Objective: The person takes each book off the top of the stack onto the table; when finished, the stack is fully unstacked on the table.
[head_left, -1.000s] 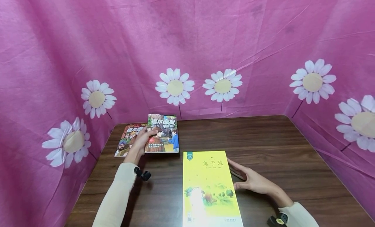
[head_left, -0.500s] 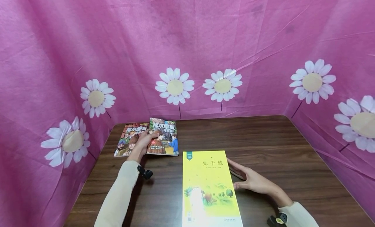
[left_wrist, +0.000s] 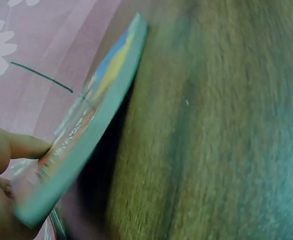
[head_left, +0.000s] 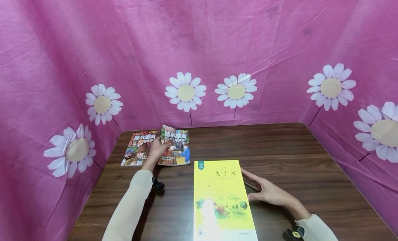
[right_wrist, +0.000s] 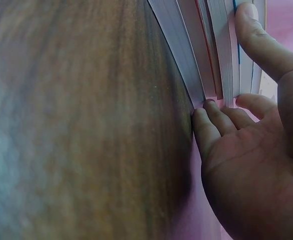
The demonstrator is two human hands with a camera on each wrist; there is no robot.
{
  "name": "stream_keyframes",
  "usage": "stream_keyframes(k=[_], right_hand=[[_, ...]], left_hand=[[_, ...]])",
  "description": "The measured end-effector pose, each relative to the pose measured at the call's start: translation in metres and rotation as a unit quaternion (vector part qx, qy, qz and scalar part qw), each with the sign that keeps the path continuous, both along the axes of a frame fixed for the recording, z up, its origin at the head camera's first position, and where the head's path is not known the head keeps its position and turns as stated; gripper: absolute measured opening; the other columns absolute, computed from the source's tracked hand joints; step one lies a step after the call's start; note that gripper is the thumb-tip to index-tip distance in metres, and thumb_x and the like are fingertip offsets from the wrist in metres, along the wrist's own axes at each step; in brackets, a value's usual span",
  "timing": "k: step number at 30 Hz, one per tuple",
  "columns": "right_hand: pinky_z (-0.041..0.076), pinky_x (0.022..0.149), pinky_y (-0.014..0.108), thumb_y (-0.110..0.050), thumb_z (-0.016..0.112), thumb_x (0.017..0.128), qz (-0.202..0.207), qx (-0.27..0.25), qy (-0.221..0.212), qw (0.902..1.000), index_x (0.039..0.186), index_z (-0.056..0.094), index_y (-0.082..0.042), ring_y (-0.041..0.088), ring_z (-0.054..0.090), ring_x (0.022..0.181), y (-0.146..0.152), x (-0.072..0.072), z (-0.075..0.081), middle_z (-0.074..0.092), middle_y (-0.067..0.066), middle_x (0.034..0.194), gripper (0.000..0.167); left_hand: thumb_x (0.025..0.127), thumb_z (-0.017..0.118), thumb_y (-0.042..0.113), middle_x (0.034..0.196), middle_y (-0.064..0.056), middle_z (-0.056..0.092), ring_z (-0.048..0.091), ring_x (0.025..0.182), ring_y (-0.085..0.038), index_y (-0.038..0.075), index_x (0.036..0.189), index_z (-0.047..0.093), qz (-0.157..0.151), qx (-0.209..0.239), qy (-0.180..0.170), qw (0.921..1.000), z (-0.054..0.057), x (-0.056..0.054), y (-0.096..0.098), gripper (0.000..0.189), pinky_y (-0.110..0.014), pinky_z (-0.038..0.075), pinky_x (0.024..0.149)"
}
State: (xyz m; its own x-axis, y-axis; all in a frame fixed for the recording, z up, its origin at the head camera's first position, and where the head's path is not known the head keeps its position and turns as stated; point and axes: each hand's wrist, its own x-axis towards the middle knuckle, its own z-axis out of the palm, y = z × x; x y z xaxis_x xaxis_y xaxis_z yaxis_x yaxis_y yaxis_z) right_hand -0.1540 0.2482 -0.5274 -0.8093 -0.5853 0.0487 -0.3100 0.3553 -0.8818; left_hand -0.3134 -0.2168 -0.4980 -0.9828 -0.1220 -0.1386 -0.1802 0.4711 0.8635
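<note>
My left hand [head_left: 158,149] pinches the left edge of a colourful comic-style book [head_left: 177,147], thumb on its cover. That edge is raised and the cover bows, as the left wrist view also shows, with the book [left_wrist: 86,135] tilted over the wood. Just left lies a second, reddish book [head_left: 140,149] of similar design, partly behind my hand. A yellow book [head_left: 217,185] tops a stack near the front. My right hand [head_left: 270,192] rests along the stack's right side. In the right wrist view its fingertips [right_wrist: 206,115] touch the page edges of several stacked books [right_wrist: 216,50].
The dark wooden table [head_left: 280,147] extends right of the books and along the back. A pink cloth [head_left: 199,44] with printed daisies hangs around the back and both sides, right at the table's edges.
The left hand has shifted slightly right, and the comic-style book has gone from flatter to tilted, its left edge lifted. More of the reddish book shows. The right hand and stack stay put.
</note>
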Motion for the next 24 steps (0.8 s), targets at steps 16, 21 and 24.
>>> stream_keyframes(k=[16,21,24], right_hand=[[0.021,0.115,0.003,-0.027,0.085,0.09,-0.003,0.005,0.001,1.0,0.171,0.025,-0.015,-0.018,0.024,0.147,0.0,0.001,0.003,0.026,0.023,0.174,0.101],[0.022,0.116,0.004,-0.025,0.084,0.091,0.007,-0.01,-0.006,0.9999,0.171,0.023,-0.012,-0.016,0.026,0.148,0.0,0.001,0.003,0.023,0.025,0.174,0.101],[0.023,0.116,0.003,-0.024,0.084,0.092,0.009,-0.013,-0.008,0.9998,0.171,0.023,-0.01,-0.016,0.027,0.148,0.0,0.001,0.003,0.023,0.026,0.174,0.101]], left_hand=[[0.09,0.079,0.014,0.155,-0.032,0.047,0.042,0.145,-0.055,-0.008,0.143,0.06,-0.09,-0.204,0.099,0.9698,-0.002,0.011,0.013,0.061,-0.066,0.038,0.123],[0.094,0.078,0.033,0.166,-0.026,0.041,0.031,0.155,-0.053,0.001,0.152,0.057,-0.167,-0.252,0.054,0.9516,-0.002,0.02,0.02,0.069,-0.071,0.029,0.126],[0.096,0.075,0.036,0.17,-0.025,0.034,0.024,0.159,-0.051,0.003,0.156,0.053,-0.166,-0.259,0.041,0.9506,-0.002,0.022,0.022,0.071,-0.075,0.025,0.126]])
